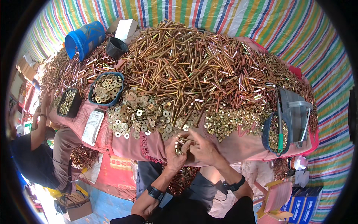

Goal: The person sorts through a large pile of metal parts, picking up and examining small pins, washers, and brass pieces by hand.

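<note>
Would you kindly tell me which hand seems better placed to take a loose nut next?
Probably the right hand: it is nearer the loose nuts, which lie toward its side, while the left hand holds a cluster of small metal pieces.

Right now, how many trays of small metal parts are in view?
3: a black tray at left, a blue tray of washers just right of it, a navy tray at far right. More may be hidden behind the heaped bolts.
</note>
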The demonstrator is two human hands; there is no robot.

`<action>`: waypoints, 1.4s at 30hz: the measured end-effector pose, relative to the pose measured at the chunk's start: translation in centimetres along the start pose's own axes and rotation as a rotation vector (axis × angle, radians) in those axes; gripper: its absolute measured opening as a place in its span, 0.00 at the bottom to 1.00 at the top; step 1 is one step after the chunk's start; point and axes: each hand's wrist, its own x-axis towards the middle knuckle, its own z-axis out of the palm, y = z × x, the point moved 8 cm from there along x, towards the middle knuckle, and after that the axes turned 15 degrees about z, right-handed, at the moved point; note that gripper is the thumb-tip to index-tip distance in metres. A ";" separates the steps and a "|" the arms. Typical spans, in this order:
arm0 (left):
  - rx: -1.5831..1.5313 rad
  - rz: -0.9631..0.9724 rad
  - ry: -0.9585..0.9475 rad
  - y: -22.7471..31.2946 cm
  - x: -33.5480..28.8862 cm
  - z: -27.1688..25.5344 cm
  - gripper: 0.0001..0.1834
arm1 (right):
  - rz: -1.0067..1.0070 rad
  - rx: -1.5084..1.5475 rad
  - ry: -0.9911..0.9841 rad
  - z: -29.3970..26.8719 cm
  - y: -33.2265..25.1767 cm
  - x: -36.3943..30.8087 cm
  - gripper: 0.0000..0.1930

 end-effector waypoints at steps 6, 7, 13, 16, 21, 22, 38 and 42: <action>-0.026 -0.078 0.068 -0.3 -0.9 0.5 0.11 | 0.041 -0.399 0.406 -5.6 1.3 6.2 0.22; -0.001 -0.077 0.012 -0.3 -1.1 0.9 0.11 | 0.017 -0.482 0.442 -5.4 1.4 7.2 0.23; 0.153 0.261 -0.241 1.2 -1.0 2.4 0.14 | 0.284 -0.322 0.176 -5.8 3.7 10.2 0.24; 0.087 0.204 -0.181 0.7 -1.3 2.0 0.15 | 0.419 -0.006 0.044 -5.7 4.0 8.2 0.23; 0.043 0.099 -0.075 0.3 -1.8 2.0 0.12 | 0.331 0.002 0.109 -3.3 2.7 8.0 0.23; 0.071 0.091 -0.056 0.3 -1.8 1.8 0.12 | 0.252 -0.087 0.153 -2.9 2.0 8.8 0.25; -0.129 -0.244 0.276 -2.3 -1.1 -2.2 0.10 | 0.304 -0.156 0.088 -3.3 1.7 7.8 0.17; -0.240 -0.307 0.232 -2.8 -0.5 -1.7 0.13 | 0.201 -0.220 -0.024 -1.2 0.3 3.9 0.13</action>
